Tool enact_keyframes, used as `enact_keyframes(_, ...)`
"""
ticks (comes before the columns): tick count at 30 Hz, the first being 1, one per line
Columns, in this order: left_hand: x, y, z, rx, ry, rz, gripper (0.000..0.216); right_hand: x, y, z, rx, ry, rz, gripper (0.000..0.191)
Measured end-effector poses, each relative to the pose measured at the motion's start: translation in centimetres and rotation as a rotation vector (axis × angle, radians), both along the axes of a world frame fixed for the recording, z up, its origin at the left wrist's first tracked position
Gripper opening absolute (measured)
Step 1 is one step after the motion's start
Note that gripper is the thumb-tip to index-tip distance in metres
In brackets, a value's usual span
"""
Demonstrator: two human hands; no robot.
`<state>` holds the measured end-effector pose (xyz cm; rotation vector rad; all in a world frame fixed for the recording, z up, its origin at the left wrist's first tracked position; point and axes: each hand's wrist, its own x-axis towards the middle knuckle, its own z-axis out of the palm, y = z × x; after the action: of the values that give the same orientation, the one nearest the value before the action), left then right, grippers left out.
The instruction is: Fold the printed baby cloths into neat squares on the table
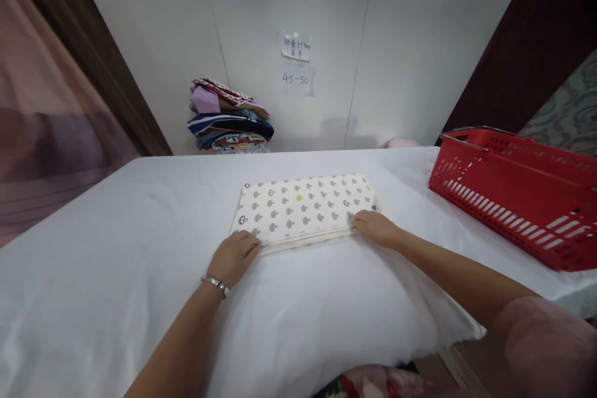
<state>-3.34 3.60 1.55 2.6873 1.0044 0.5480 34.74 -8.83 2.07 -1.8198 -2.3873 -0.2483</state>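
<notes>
A white cloth with a grey mushroom-like print, plus a few red, yellow and blue motifs, lies folded into a flat rectangle of several layers. Its layered folded edge faces me. My left hand, with a silver bracelet at the wrist, grips the near left corner, fingers on top and thumb at the front edge. At the near right corner, my right hand is closed on the edge, its fingertips resting on the print. The undersides of both grips are hidden.
A white-covered table spreads beneath the cloth. On the right stands a red plastic basket with a metal handle. A stack of folded fabrics sits by the back wall, under paper signs. A pink curtain hangs on the left.
</notes>
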Motion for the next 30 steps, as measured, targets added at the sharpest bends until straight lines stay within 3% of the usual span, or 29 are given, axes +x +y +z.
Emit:
enact_keyframes(5,-0.1,0.0,0.0,0.006,-0.013,-0.013,0.025,0.6,1.3,1.4,0.12,-0.044,-0.083,0.021)
enact_keyframes(10,0.0,0.1,-0.1,0.008,-0.001,-0.018,0.025,0.5,-0.3,-0.7,0.069,-0.064,0.133,0.026)
enact_keyframes(14,0.0,0.2,-0.1,0.023,0.008,-0.012,0.024,0.5,-1.4,-1.6,0.101,-0.044,0.14,0.028)
enact_keyframes(22,0.0,0.1,-0.1,0.023,0.016,-0.008,0.023,0.4,-1.3,0.4,-0.001,0.064,0.231,0.027)
enact_keyframes(30,0.0,0.1,-0.1,0.013,0.02,-0.004,0.024,0.3,-1.0,1.2,-0.101,0.001,0.211,0.028)
